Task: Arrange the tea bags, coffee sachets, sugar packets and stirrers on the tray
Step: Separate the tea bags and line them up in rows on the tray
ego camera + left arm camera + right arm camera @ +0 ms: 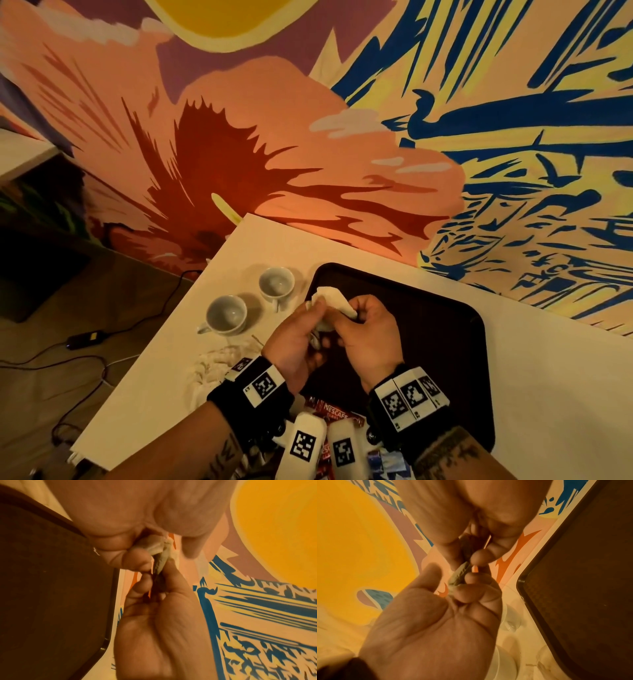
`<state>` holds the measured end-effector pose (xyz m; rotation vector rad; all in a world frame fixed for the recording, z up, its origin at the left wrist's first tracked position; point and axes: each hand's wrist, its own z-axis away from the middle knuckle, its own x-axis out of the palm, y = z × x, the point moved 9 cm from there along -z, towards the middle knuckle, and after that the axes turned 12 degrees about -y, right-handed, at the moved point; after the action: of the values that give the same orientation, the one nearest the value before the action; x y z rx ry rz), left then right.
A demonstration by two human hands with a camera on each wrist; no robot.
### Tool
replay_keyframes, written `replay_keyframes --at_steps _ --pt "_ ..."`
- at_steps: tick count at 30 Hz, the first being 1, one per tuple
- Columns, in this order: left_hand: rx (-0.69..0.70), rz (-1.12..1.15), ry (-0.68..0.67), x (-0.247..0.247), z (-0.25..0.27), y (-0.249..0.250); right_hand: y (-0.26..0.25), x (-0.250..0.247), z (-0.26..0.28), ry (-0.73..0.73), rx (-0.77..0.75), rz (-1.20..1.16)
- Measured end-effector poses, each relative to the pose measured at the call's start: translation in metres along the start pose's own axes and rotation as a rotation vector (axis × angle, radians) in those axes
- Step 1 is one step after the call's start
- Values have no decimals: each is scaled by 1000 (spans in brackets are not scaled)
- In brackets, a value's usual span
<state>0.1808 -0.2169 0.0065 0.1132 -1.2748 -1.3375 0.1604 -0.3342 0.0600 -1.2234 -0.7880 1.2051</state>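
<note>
Both hands hold one bunch of white tea bags (334,301) in the air over the left edge of the dark brown tray (445,308). My left hand (317,308) pinches the bunch from the left. My right hand (352,312) pinches it from the right. In the left wrist view the tea bags (159,555) sit squeezed between the fingertips of both hands. The right wrist view shows the same tea bags (458,576) pinched between my right thumb and curled fingers. Red coffee sachets (337,409) lie at the tray's near edge, partly hidden by my wrists.
Two empty white cups (226,313) (276,284) stand on the white table left of the tray. A loose heap of tea bags (219,366) lies near my left wrist. Blue packets (380,462) show at the bottom. A painted wall rises behind the table.
</note>
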Motion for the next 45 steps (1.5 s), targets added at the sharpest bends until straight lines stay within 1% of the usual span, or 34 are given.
replay_keyframes --at_steps 2,4,6,8,10,12,15,17,19,22,24,28,31,33,36,40,42,45 --pt "55 -54 19 -1 1 8 0 1 -1 -6 -21 48" --pt "67 -47 25 -4 1 11 2 2 -3 -36 -23 84" --pt "68 -34 31 -7 0 13 4 4 -3 -73 -17 71" --pt "69 -32 30 -9 0 14 4 2 -4 -72 -15 38" --pt "71 -57 35 -10 -2 15 6 -1 -6 -63 -16 11" --pt "88 -105 69 -15 -2 17 8 0 -7 -91 -9 12" --pt "134 -233 145 -25 -3 25 12 5 -12 -173 -6 78" --pt "142 -380 176 -32 -6 31 17 0 -23 -171 -9 149" --pt "131 -526 168 -35 -11 34 24 -1 -35 -203 -18 220" --pt "89 -679 155 -44 -20 33 35 13 -53 -347 -5 344" --pt "44 -673 190 -59 -29 28 45 17 -70 -383 18 420" --pt "-23 -569 241 -85 -41 17 71 6 -117 -297 125 457" --pt "-32 -435 261 -96 -47 9 91 -3 -154 -233 212 456" --pt "-52 -338 260 -98 -47 3 102 -6 -174 -223 261 460" --pt "-85 -294 270 -103 -49 -7 119 -6 -204 -241 314 524" --pt "-100 -287 265 -106 -54 -15 132 0 -234 -260 325 634" --pt "-106 -279 270 -108 -55 -18 128 2 -242 -256 321 715" --pt "-125 -281 264 -111 -56 -23 121 4 -250 -239 295 771"
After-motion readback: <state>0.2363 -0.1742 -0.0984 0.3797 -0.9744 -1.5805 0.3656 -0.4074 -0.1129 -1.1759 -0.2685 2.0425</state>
